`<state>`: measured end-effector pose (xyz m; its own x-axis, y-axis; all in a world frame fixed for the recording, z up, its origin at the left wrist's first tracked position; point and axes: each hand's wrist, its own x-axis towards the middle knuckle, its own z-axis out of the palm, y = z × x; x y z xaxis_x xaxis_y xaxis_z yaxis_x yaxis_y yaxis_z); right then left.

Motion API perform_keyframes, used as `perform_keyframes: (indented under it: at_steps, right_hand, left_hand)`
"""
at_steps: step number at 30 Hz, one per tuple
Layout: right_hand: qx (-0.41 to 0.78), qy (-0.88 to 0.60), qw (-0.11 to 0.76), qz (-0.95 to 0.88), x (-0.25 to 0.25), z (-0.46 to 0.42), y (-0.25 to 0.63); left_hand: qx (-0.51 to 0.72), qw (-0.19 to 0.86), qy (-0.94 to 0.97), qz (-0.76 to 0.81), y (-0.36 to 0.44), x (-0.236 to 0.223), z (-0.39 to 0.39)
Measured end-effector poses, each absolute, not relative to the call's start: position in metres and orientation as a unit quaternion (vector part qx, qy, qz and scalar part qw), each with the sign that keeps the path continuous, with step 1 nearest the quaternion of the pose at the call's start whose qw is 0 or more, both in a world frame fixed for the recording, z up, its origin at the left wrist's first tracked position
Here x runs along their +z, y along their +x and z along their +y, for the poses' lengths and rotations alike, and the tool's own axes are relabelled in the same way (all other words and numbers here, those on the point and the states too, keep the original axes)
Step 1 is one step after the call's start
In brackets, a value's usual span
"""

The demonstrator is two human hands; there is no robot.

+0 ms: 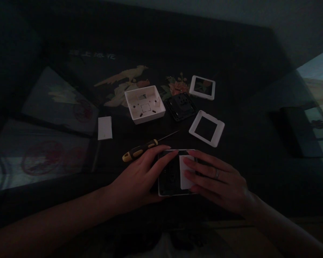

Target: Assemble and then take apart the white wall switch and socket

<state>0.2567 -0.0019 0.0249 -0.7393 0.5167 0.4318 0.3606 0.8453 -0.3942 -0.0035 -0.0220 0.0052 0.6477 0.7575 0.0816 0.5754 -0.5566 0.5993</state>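
A wall switch assembly (169, 179), black inside with a white rim, lies at the table's near side between my hands. My left hand (142, 175) grips its left side, fingers along the far edge and the thumb side low and partly hidden. A white rocker plate (185, 179) covers the right part of the black face. My right hand (218, 179), with a ring on one finger, rests its fingertips on this plate and on the far edge. Just beyond my left hand is a screwdriver (140, 150) with a yellow and black handle, its tip pointing right.
Farther off stand a white open mounting box (145, 105) and a black switch frame (181, 106). Two white cover frames lie to the right, one farther (193, 91), one nearer (212, 139). A white rocker plate (104, 128) sits left on the dark, glossy table (247, 143).
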Motion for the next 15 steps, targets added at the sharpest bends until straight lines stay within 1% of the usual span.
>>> perform_keyframes:
  at_steps: [4,9,15]
  right_hand:
    - [0.154,-0.231,0.282,-0.918,0.0232,-0.0019,0.2563]
    - [0.147,-0.235,0.271,-0.922,0.0261,-0.0032,0.2563]
    - [0.147,-0.239,0.279,-0.918,0.0258,-0.0045,0.2551]
  left_hand:
    - [0.172,0.271,0.865,0.384,-0.0038,0.005,-0.0221]
    - [0.175,0.273,0.865,0.383,-0.0037,0.0033,-0.0215]
    - [0.181,0.279,0.861,0.383,-0.0041,0.0026,-0.021]
